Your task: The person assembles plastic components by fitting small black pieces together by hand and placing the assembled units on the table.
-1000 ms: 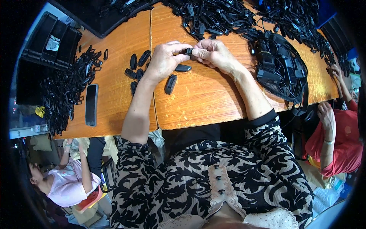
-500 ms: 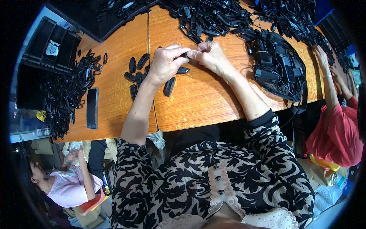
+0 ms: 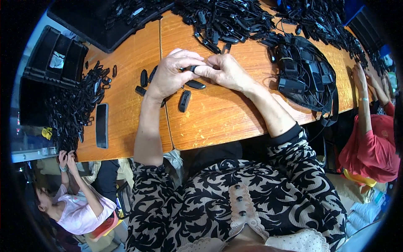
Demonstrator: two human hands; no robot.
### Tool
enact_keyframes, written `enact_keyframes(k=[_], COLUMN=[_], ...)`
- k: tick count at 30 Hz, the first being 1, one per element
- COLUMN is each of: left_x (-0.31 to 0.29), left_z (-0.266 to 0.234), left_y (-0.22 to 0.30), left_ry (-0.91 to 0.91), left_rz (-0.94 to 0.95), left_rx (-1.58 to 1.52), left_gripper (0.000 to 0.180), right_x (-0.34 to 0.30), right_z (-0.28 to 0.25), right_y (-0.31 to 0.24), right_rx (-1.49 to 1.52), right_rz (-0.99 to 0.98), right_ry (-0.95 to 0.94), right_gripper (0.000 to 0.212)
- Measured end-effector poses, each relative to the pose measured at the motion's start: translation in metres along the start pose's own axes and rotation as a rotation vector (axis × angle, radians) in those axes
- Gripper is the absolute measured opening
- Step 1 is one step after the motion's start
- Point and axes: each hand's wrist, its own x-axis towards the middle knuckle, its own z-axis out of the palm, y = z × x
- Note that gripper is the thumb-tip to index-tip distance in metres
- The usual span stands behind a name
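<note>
Black plastic piece | left hand: pinching it | right hand: pinching it | over wooden table

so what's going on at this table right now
A person at the wooden table is holding a small black piece between the fingers of the left hand and right hand. Two black oblong pieces lie just below the hands, one nearer them than the other. A large heap of black parts sits beyond, and a phone-like slab lies to the left. Co-workers sit on either side, one in pink, one in red.
</note>
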Motion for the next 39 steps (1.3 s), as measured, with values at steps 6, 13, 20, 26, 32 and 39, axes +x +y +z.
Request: enact_keyframes(k=[6, 13, 20, 26, 32, 39], left_x=[-0.017, 0.047, 0.1, 0.084, 0.046, 0.026], left_z=[-0.027, -0.03, 0.003, 0.011, 0.005, 0.003], left_y=[-0.012, -0.034, -0.092, -0.085, -0.063, -0.047], left_ry=[-0.097, 0.097, 0.01, -0.015, 0.085, 0.149], left_rz=[-0.255, -0.149, -0.09, -0.108, -0.139, -0.153], left_rx=[0.147, 0.303, 0.587, 0.61, 0.598, 0.492], left_gripper=[0.037, 0.033, 0.06, 0.05, 0.038, 0.048], right_x=[-0.002, 0.001, -0.002, -0.008, -0.003, -0.004], right_z=[-0.025, -0.028, -0.023, -0.016, -0.016, -0.016], right_y=[0.006, 0.015, 0.004, -0.009, -0.008, -0.006], right_rx=[-0.771, -0.765, -0.548, -0.493, -0.354, -0.361], right_rz=[-0.416, -0.356, -0.282, -0.261, -0.411, -0.245], right_ry=[0.36, 0.526, 0.5, 0.38, 0.378, 0.4], right_gripper=[0.032, 0.022, 0.017, 0.014, 0.011, 0.022])
